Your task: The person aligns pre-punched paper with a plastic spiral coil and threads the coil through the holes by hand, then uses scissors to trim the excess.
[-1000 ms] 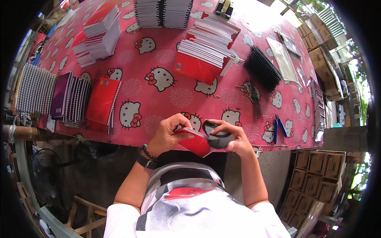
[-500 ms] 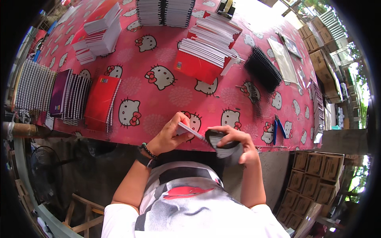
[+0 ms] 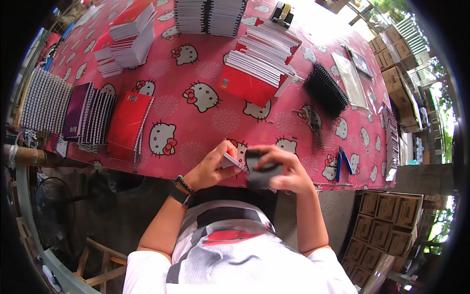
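My left hand point(image 3: 215, 165), closed, grips a small notebook point(image 3: 236, 162) seen nearly edge-on above the table's front edge. Its white page edges and a bit of red cover show. In my right hand point(image 3: 293, 172) is a dark grey rounded object point(image 3: 262, 177), blurred by motion, its kind unclear. That object meets the right end of the notebook, where the exact contact is hidden. To the right of it, blue-handled pliers point(image 3: 343, 164) lie on the table. Black spiral binding coils point(image 3: 326, 91) rest farther back, with a few loose ones point(image 3: 315, 125) nearer.
The table point(image 3: 215, 121) has a pink patterned cover. Red notebooks point(image 3: 129, 122), purple notebooks point(image 3: 77, 112) and a white-coiled stack point(image 3: 45, 100) stand left. Red-covered page blocks point(image 3: 249, 81) fill the far middle, beside a tape dispenser point(image 3: 282, 14). Cardboard boxes point(image 3: 382, 215) are stacked right.
My right hand has moved left and turned, bringing the dark object closer over the notebook's end. The left hand keeps its hold on the notebook. The view has shifted slightly.
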Tool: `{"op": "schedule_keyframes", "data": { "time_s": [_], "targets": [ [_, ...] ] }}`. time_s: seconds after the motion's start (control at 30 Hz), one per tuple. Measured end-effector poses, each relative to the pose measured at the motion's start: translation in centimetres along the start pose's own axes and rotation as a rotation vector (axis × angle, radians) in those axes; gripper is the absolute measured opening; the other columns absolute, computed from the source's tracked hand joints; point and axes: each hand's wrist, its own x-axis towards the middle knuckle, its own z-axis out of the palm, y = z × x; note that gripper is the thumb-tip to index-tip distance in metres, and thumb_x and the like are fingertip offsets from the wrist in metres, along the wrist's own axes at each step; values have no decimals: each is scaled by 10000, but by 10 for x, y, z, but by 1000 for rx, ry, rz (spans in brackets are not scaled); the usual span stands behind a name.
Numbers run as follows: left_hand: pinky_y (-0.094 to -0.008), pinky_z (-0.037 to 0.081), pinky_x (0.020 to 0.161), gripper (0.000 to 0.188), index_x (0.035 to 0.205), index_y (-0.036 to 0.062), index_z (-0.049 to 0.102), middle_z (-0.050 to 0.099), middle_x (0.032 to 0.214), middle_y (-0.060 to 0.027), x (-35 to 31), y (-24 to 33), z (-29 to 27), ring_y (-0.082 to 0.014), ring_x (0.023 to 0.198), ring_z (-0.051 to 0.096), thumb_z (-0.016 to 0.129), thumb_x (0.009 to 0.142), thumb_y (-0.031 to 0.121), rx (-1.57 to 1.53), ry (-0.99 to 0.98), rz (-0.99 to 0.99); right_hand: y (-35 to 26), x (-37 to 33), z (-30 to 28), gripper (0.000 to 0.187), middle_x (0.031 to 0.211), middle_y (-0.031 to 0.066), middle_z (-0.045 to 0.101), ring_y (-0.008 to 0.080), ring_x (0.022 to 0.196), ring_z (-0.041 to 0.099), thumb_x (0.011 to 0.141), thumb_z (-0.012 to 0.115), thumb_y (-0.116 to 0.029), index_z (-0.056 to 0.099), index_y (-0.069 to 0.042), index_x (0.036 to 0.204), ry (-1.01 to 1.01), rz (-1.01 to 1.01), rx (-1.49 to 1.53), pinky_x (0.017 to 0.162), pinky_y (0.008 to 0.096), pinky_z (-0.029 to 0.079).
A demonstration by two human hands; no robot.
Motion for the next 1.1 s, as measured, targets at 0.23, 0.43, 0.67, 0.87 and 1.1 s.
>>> {"op": "schedule_keyframes", "data": {
  "time_s": [0.23, 0.43, 0.67, 0.87, 1.1],
  "targets": [
    [-283, 422, 776, 307, 941, 72, 410, 453, 904, -40, -3, -4, -3, -146, 846, 474, 675, 790, 38, 42, 1, 24, 5, 15, 7, 472, 1196, 169, 554, 307, 1102, 507, 616, 785, -385, 675, -54, 933, 49, 5, -180, 952, 403, 369],
    [-264, 418, 746, 294, 938, 67, 420, 443, 872, -30, 6, 7, 9, -139, 812, 473, 670, 791, 25, 263, 90, 54, -4, 12, -3, 482, 1216, 134, 534, 322, 1133, 476, 648, 789, -228, 599, -76, 1064, 356, -151, -858, 961, 404, 383],
    [-220, 420, 663, 178, 956, 44, 517, 530, 838, -4, 19, 44, 26, -73, 734, 484, 648, 837, 65, 81, 244, -26, -27, 8, 36, 279, 897, 99, 599, 221, 801, 589, 723, 707, -35, 622, -31, 988, 451, -143, -533, 679, 301, 484],
    [-198, 403, 615, 113, 909, 38, 589, 579, 805, 2, 16, 46, 27, -44, 687, 487, 660, 826, 63, -2, 396, -4, -31, 12, 40, 230, 866, 105, 614, 191, 731, 610, 783, 642, 11, 624, -21, 1011, 501, -231, -564, 646, 270, 487],
    [-189, 395, 559, 110, 891, 40, 616, 591, 761, -6, 13, 52, 26, -41, 650, 501, 676, 800, 41, 71, 441, 56, -27, 13, 48, 239, 891, 85, 587, 162, 758, 613, 767, 661, 33, 604, -12, 994, 535, -217, -462, 678, 262, 488]
  ]
}}
